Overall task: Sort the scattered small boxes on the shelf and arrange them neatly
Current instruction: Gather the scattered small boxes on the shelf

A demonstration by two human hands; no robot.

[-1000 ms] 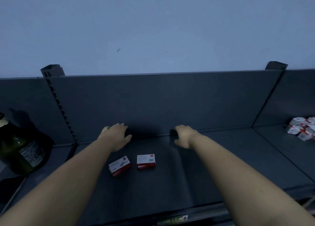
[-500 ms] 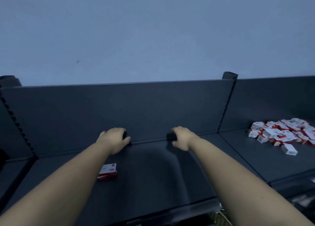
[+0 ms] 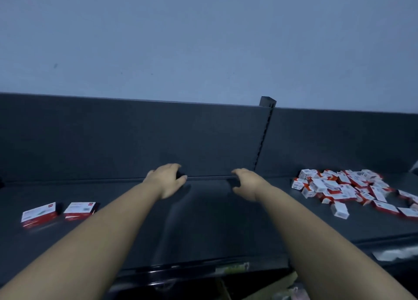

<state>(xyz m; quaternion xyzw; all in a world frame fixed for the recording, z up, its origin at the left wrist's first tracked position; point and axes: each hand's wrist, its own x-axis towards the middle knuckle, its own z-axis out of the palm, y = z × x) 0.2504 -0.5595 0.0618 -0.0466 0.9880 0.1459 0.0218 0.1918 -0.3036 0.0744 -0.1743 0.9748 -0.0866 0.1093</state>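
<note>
Two red-and-white small boxes (image 3: 39, 215) (image 3: 80, 210) lie side by side at the left of the dark shelf (image 3: 203, 227). A scattered pile of several small red-and-white boxes (image 3: 343, 189) covers the shelf section to the right. My left hand (image 3: 168, 181) and my right hand (image 3: 245, 184) reach out over the middle of the shelf near the back panel, fingers spread and curled down, holding nothing. Both hands are well apart from any box.
A dark back panel (image 3: 135, 139) rises behind the shelf, split by a slotted upright post (image 3: 263, 136). A pale wall (image 3: 203, 39) stands above. The shelf's front edge (image 3: 203, 270) carries a label strip. Cardboard shows below at the bottom right.
The view has swung to the right: the pile of boxes has come further into view and the two boxes now sit at the left. Both hands stay extended near the back panel.
</note>
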